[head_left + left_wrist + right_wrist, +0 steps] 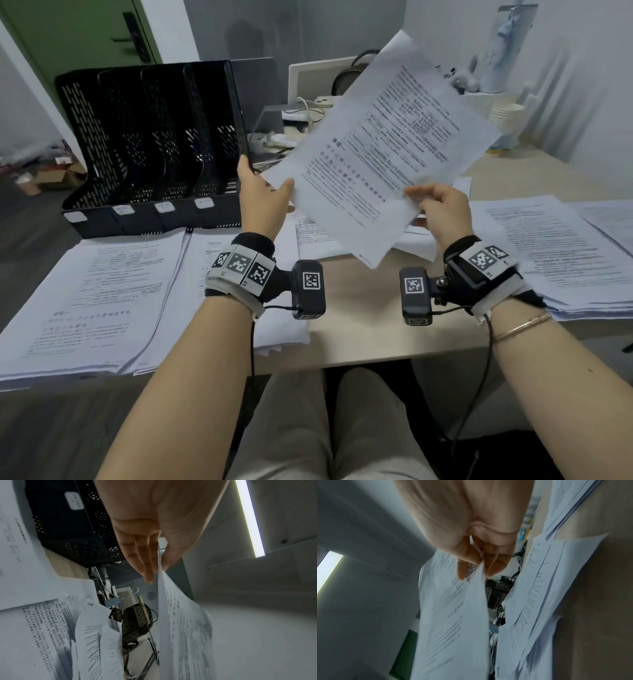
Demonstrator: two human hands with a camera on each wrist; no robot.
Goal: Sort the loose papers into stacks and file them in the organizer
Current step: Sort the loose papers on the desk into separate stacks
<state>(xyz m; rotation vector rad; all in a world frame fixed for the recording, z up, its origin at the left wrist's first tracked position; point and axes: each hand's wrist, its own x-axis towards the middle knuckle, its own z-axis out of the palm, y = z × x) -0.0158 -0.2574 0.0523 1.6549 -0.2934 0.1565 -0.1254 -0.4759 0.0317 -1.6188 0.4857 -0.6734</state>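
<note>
Both hands (pixel 349 202) hold printed papers (pixel 383 144) above the desk (pixel 359 329).

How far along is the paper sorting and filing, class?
Done: papers lie in stacks on the table, such as the left stack and right stack. In hand: the left hand and right hand hold printed sheets. Left: the black organizer shows no papers.

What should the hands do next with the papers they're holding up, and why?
Probably lower the held sheets onto one of the sorted stacks, perhaps the left stack. Both the left hand and right hand pinch them above the desk, and the black organizer slots look empty, so sorting seems unfinished.
</note>
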